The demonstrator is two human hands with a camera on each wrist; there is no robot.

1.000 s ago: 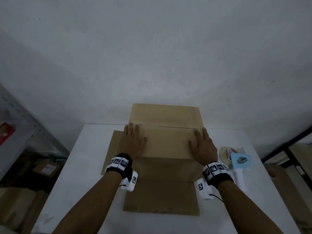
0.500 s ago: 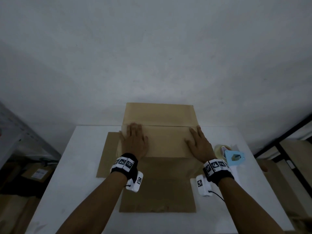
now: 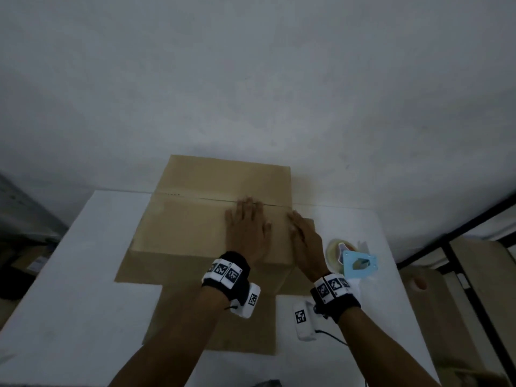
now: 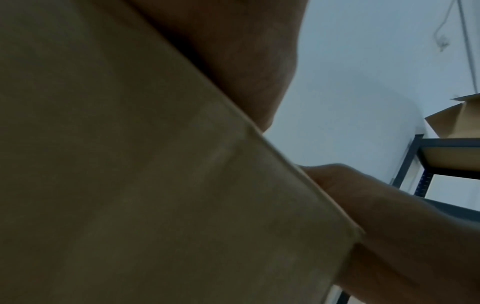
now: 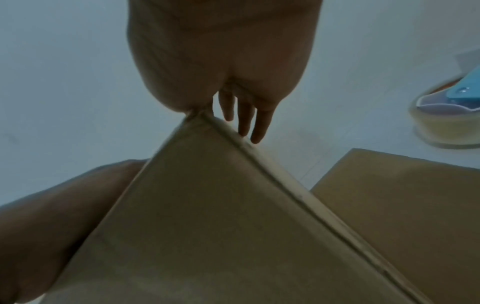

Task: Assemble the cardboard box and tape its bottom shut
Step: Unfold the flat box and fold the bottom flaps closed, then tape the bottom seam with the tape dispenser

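**Both hands flat on the box, right end**

Cardboard box (image 3: 201, 227) stands on the white table (image 3: 83, 289), bottom flaps folded shut on top, seam running across. Left hand (image 3: 247, 231) lies palm-down on the near flap toward its right end, fingers straight, fingertips at the seam; grips nothing. Right hand (image 3: 305, 243) sits just beside it at the box's right edge, fingers extended along the side wall, pressing, not grasping. 1 loose flap lies flat on the table near the wrists. Tape dispenser (image 3: 353, 261) rests right of the right hand, untouched.
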